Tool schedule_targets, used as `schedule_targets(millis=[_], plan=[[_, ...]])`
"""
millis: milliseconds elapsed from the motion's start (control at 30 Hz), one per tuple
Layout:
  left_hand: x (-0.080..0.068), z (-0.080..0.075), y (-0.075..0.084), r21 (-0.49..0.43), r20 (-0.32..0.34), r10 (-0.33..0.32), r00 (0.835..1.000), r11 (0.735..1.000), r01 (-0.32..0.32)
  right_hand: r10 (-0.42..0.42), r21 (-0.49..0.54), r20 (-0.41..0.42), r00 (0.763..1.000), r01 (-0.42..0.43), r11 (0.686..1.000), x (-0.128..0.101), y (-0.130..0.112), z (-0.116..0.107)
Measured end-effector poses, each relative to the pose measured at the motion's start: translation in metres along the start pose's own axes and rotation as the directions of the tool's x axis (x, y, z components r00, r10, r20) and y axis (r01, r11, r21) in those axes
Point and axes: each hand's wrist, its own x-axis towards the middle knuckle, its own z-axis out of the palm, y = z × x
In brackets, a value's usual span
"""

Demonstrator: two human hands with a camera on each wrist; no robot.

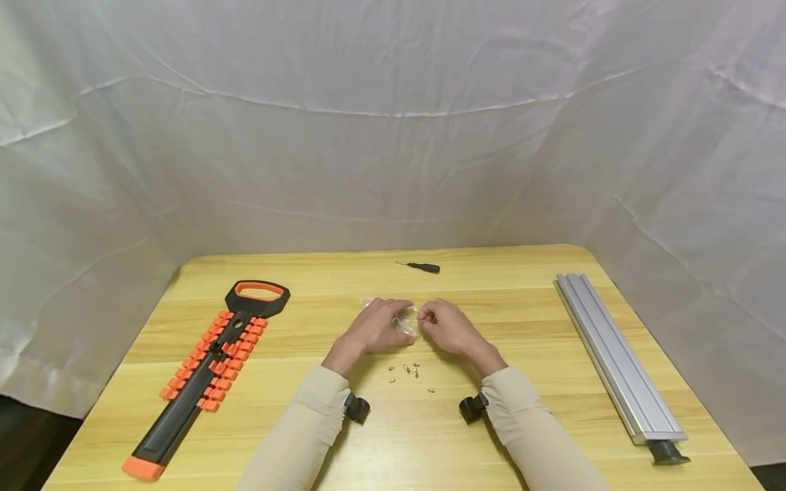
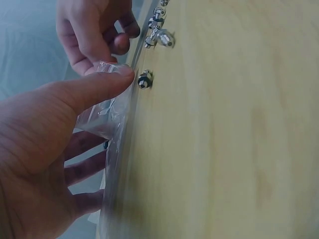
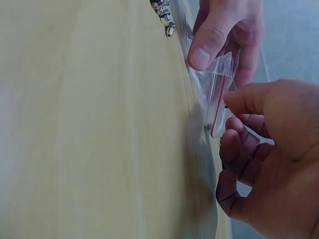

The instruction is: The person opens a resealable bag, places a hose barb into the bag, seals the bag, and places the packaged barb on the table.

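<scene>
Over the pale yellow wood-grain table [image 1: 522, 300], left hand [image 1: 376, 327] grips and right hand [image 1: 453, 329] reaches (pinching? can't tell!) a clear, red-striped plastic bag [image 3: 208, 92] between them; a slackened hold could let it slip, scattering those small shiny metal fittings [image 2: 145, 79] nearby.

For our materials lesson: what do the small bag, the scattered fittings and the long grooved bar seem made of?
Small bag: probably thin, glossy plastic, being transparent and creased.
Scattered fittings: likely metal, polished, from their bright glints.
Long grooved bar: likely metal, perhaps aluminium, satin grey, judging by its soft sheen.
</scene>
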Motion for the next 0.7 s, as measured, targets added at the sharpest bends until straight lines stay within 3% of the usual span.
schedule_targets(millis=[700], plan=[[0.000,0.001,0.000,0.033,-0.011,0.009,1.000,0.999,-0.009,-0.019,0.018,0.020,1.000,0.019,1.000,-0.014,0.000,-0.004]])
